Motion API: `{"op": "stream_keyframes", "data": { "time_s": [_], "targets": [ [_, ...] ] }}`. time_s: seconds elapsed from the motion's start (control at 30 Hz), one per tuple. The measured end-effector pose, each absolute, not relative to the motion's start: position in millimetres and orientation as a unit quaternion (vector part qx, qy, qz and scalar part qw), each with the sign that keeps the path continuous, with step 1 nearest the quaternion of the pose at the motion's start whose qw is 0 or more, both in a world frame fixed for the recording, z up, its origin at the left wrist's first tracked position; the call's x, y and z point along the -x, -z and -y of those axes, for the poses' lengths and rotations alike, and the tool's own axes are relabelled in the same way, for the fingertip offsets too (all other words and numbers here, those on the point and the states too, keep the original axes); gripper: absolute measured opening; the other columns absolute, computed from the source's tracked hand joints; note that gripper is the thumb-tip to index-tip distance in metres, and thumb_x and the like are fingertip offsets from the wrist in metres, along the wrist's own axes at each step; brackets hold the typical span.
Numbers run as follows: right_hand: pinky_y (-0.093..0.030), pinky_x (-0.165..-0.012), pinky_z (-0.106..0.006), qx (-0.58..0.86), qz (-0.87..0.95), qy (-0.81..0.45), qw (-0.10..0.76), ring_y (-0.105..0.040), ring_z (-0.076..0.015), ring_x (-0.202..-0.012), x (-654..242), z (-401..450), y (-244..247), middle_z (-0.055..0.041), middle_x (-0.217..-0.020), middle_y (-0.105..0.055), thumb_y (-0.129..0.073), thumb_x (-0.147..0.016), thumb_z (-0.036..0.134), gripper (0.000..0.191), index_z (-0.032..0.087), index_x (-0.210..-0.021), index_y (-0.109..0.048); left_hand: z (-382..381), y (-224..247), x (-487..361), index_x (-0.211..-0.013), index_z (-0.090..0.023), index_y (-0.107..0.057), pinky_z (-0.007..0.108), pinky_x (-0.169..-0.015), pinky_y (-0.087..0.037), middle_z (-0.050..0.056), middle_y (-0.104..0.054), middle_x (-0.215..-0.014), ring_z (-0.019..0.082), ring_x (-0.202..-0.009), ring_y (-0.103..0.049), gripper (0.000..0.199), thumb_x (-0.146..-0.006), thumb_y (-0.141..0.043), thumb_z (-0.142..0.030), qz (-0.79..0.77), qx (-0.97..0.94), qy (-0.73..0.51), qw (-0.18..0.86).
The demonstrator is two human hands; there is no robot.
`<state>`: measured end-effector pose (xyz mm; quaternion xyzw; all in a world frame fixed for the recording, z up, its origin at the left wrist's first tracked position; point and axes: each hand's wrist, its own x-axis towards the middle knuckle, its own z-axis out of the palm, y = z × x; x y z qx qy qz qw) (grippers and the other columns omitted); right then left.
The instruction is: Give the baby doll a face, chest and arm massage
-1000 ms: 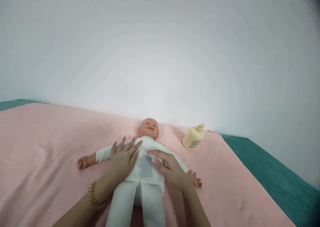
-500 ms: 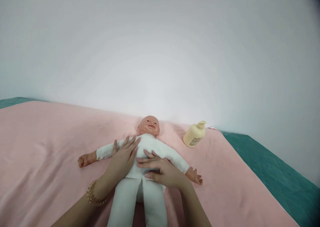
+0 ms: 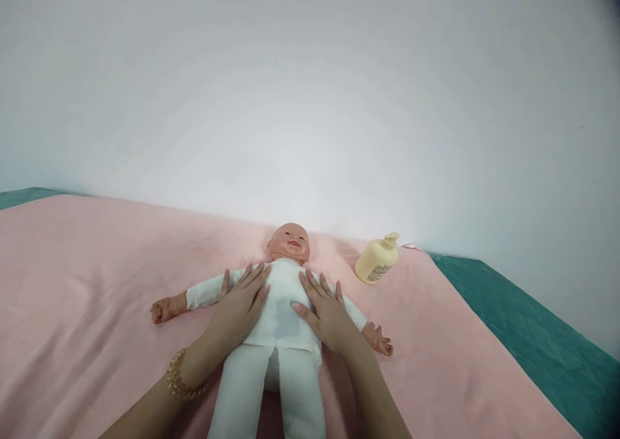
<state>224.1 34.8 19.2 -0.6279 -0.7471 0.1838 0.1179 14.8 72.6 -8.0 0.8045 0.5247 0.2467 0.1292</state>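
Doll (image 3: 278, 310) supine on pink blanket (image 3: 97, 284), head toward the wall, arms spread wide, legs running down out of frame. Dressed in white top and white trousers; bare plastic hands at each sleeve end.

Left hand (image 3: 239, 306) flat on the doll's chest, its own left side of the torso, fingers extended and pointing up toward the doll's shoulder — nothing gripped, palm pressing only. Beaded bracelet (image 3: 180, 376) at the left wrist.

Right hand (image 3: 325, 313) likewise flat and open on the other side of the chest, fingers (image 3: 310, 284) splayed and pointing toward the doll's head, thumb turned inward over the white top. Nothing grasped.

Change noted against half a second earlier: right hand then lying crosswise over the doll's belly, fingers pointing left and close under the left hand; now turned upright and shifted outward and up the chest. Left hand nearly unchanged in place. Doll itself not displaced. Judged as a stroking or smoothing pass over the torso in progress, both hands now roughly mirrored either side of the midline.

Surroundings: cream pump bottle (image 3: 376, 259) lying tilted on the blanket, to the right of the doll's head, well apart from both hands — untouched. Green sheet (image 3: 523, 336) exposed beyond the blanket's right edge. Plain white wall (image 3: 310, 90) behind.
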Motion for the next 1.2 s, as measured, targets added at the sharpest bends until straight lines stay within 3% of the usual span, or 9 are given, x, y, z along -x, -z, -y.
{"op": "stream_keyframes", "data": {
  "time_s": [0.2, 0.3, 0.43, 0.5, 0.57, 0.8, 1.03, 1.2],
  "targets": [
    [0.007, -0.113, -0.060, 0.669, 0.723, -0.156, 0.066, 0.000, -0.0287, -0.145, -229, -33, -24, 0.0015, -0.156, -0.012, -0.022, -0.093, 0.070, 0.074, 0.026, -0.152, -0.015, -72, 4, -12, -0.143, -0.020, -0.042, 0.062, -0.113, -0.005, 0.009, -0.041, -0.148, 0.029, -0.140, -0.030, 0.049, -0.098, -0.031, -0.038, -0.512, -0.806, -0.265, 0.135],
    [0.006, -0.113, -0.060, 0.667, 0.725, -0.159, 0.065, -0.001, -0.0281, -0.146, -229, -33, -25, 0.0018, -0.157, -0.011, -0.021, -0.093, 0.070, 0.074, 0.026, -0.152, -0.014, -65, -14, -8, -0.136, -0.023, -0.051, 0.052, -0.117, -0.015, 0.006, -0.046, -0.145, 0.028, -0.137, -0.038, 0.047, -0.097, -0.033, -0.042, -0.413, -0.831, -0.302, 0.217],
    [0.006, -0.113, -0.059, 0.664, 0.726, -0.168, 0.059, 0.000, -0.0270, -0.146, -230, -31, -29, 0.0013, -0.157, -0.011, -0.022, -0.094, 0.068, 0.073, 0.025, -0.152, -0.015, -53, -36, -7, -0.107, -0.029, -0.072, 0.036, -0.113, -0.032, -0.002, -0.072, -0.111, 0.021, -0.109, -0.064, 0.034, -0.095, -0.042, -0.041, -0.225, -0.847, -0.274, 0.396],
    [0.005, -0.114, -0.058, 0.663, 0.726, -0.177, 0.051, 0.001, -0.0263, -0.145, -230, -29, -33, 0.0008, -0.157, -0.010, -0.022, -0.094, 0.066, 0.072, 0.024, -0.152, -0.015, -49, -38, -9, -0.097, -0.029, -0.075, 0.035, -0.112, -0.033, -0.003, -0.075, -0.099, 0.020, -0.101, -0.068, 0.028, -0.092, -0.050, -0.041, -0.197, -0.843, -0.253, 0.432],
    [0.005, -0.114, -0.057, 0.660, 0.726, -0.189, 0.044, 0.003, -0.0257, -0.145, -230, -28, -37, 0.0005, -0.157, -0.008, -0.023, -0.095, 0.065, 0.071, 0.024, -0.152, -0.015, -49, -35, -11, -0.097, -0.030, -0.075, 0.037, -0.112, -0.033, -0.004, -0.075, -0.100, 0.020, -0.100, -0.068, 0.025, -0.089, -0.054, -0.042, -0.195, -0.847, -0.238, 0.434],
    [0.003, -0.115, -0.055, 0.653, 0.725, -0.217, 0.025, 0.002, -0.0254, -0.145, -231, -24, -51, -0.0009, -0.158, -0.007, -0.024, -0.097, 0.060, 0.068, 0.022, -0.152, -0.015, -52, -31, -10, -0.108, -0.034, -0.071, 0.040, -0.117, -0.023, -0.005, -0.069, -0.117, 0.023, -0.122, -0.055, 0.026, -0.087, -0.059, -0.043, -0.211, -0.875, -0.225, 0.373],
    [0.002, -0.117, -0.051, 0.672, 0.709, -0.191, 0.099, -0.004, -0.0215, -0.146, -239, -25, -45, -0.0030, -0.158, -0.007, -0.022, -0.098, 0.055, 0.067, 0.017, -0.153, -0.009, -61, -25, -6, -0.122, -0.032, -0.064, 0.045, -0.119, -0.014, -0.003, -0.054, -0.139, 0.021, -0.139, -0.034, 0.036, -0.097, -0.042, -0.043, -0.254, -0.892, -0.206, 0.313],
    [0.001, -0.117, -0.050, 0.667, 0.711, -0.184, 0.128, -0.002, -0.0193, -0.146, -237, -27, -44, -0.0040, -0.158, -0.004, -0.023, -0.098, 0.056, 0.068, 0.017, -0.153, -0.010, -71, -8, -3, -0.137, -0.031, -0.049, 0.048, -0.119, -0.013, -0.001, -0.041, -0.149, 0.020, -0.143, -0.024, 0.042, -0.100, -0.034, -0.043, -0.314, -0.882, -0.231, 0.264]
  ]
}}
